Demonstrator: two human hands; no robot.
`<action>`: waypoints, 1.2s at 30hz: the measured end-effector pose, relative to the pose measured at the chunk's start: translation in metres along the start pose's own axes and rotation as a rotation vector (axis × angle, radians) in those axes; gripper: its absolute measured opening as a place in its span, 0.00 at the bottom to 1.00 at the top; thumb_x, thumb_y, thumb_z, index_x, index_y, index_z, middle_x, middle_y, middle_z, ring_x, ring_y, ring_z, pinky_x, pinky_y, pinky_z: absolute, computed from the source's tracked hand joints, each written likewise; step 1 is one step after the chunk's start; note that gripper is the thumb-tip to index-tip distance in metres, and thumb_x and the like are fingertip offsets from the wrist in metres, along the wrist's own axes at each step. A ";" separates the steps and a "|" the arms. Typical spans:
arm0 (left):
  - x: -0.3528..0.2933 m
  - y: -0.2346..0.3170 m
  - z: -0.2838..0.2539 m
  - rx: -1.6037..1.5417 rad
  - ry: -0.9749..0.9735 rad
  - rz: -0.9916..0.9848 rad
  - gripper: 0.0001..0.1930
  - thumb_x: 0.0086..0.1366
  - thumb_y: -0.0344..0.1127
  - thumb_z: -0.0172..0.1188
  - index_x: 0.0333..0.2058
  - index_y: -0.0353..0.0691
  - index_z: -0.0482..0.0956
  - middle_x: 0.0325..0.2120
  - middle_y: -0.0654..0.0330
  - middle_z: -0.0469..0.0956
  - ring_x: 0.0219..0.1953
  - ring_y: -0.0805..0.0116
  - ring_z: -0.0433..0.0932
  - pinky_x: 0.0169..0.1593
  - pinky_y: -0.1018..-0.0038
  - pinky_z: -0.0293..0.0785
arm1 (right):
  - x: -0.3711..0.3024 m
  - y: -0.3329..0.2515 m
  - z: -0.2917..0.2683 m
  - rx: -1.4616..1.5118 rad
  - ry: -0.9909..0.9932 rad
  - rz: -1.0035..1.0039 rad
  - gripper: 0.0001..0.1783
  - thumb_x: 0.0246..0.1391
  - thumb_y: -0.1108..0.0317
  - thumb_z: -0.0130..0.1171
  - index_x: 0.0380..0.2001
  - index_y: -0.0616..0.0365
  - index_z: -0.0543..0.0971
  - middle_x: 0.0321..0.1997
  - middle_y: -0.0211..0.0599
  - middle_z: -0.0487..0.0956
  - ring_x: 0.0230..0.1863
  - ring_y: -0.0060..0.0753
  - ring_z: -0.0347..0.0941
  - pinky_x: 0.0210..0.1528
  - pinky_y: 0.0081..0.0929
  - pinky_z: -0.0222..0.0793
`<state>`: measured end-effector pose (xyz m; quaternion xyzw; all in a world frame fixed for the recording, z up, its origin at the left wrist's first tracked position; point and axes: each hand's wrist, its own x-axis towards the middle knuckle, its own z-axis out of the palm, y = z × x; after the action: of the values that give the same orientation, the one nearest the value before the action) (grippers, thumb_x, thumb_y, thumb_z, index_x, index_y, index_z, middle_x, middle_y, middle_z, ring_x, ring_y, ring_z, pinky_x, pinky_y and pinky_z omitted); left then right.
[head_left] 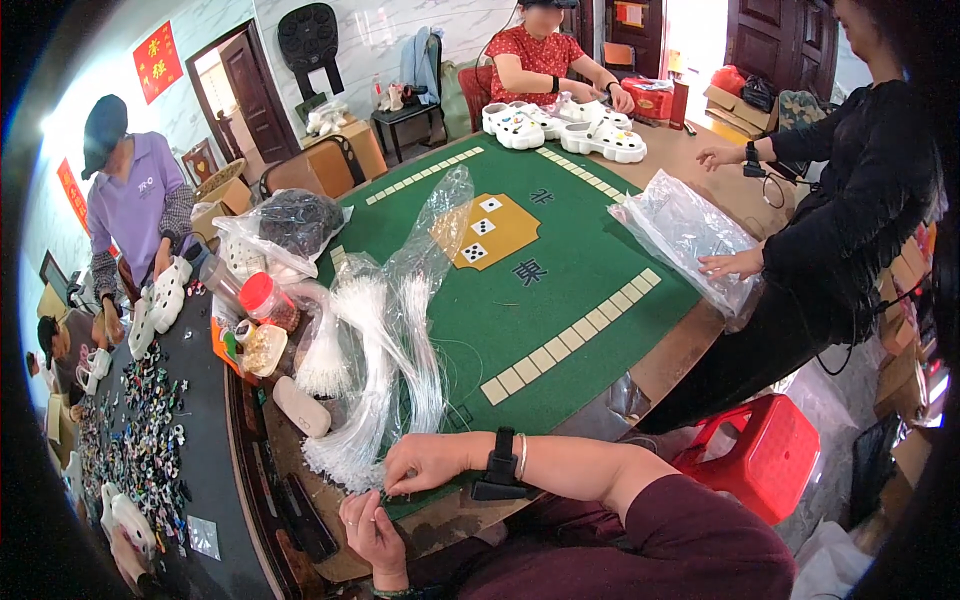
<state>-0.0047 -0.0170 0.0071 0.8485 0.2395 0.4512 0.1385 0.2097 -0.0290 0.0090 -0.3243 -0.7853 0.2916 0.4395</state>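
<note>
My left hand [373, 535] is at the table's near edge, its thumb and fingers pinched together; whatever it may hold is too small to make out. Just above it, my right hand [430, 466] is closed with its fingertips pointing down at the table, and what is in them is hidden. Both hands are beside the white ends of a large bundle of thin, clear plastic strands [365, 380]. A second bundle of strands [418, 355] lies next to it, partly in a clear plastic bag [447, 205]. A beige oblong case [301, 407] rests left of the bundles.
The green table top [560, 310] carries rows of printed tiles. A red-lidded jar [268, 300] stands left. Small colourful charms [135, 450] cover a dark table. Co-workers handle white clogs [603, 140] at the far side and left; another touches a clear bag [690, 240]. A red stool [755, 455] stands right.
</note>
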 end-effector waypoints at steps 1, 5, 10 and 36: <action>0.000 0.000 0.000 0.006 -0.004 -0.006 0.11 0.67 0.30 0.50 0.38 0.30 0.78 0.33 0.49 0.78 0.39 0.47 0.75 0.53 0.56 0.67 | 0.000 0.000 0.000 0.001 -0.002 0.007 0.07 0.52 0.68 0.60 0.28 0.61 0.81 0.23 0.42 0.76 0.28 0.44 0.73 0.31 0.35 0.67; -0.001 -0.002 0.000 0.018 -0.004 -0.003 0.10 0.66 0.29 0.50 0.38 0.30 0.78 0.33 0.49 0.78 0.39 0.47 0.75 0.53 0.55 0.67 | 0.000 0.001 0.001 -0.003 0.001 0.003 0.07 0.52 0.68 0.60 0.28 0.61 0.81 0.23 0.42 0.76 0.28 0.44 0.72 0.31 0.35 0.67; -0.003 -0.007 0.001 0.014 -0.006 0.003 0.10 0.65 0.30 0.51 0.38 0.31 0.79 0.34 0.51 0.78 0.41 0.48 0.74 0.51 0.56 0.68 | 0.000 0.004 0.002 -0.006 0.012 -0.015 0.08 0.52 0.67 0.60 0.27 0.61 0.81 0.23 0.42 0.76 0.27 0.45 0.72 0.31 0.36 0.66; -0.001 -0.003 0.001 0.010 0.002 -0.032 0.10 0.67 0.30 0.50 0.37 0.30 0.78 0.32 0.50 0.78 0.39 0.48 0.75 0.52 0.56 0.68 | 0.000 0.002 0.001 0.004 0.003 0.004 0.08 0.52 0.68 0.60 0.28 0.61 0.81 0.22 0.42 0.75 0.26 0.44 0.71 0.29 0.35 0.65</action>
<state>-0.0050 -0.0150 0.0041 0.8447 0.2552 0.4487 0.1413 0.2096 -0.0277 0.0073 -0.3255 -0.7834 0.2936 0.4406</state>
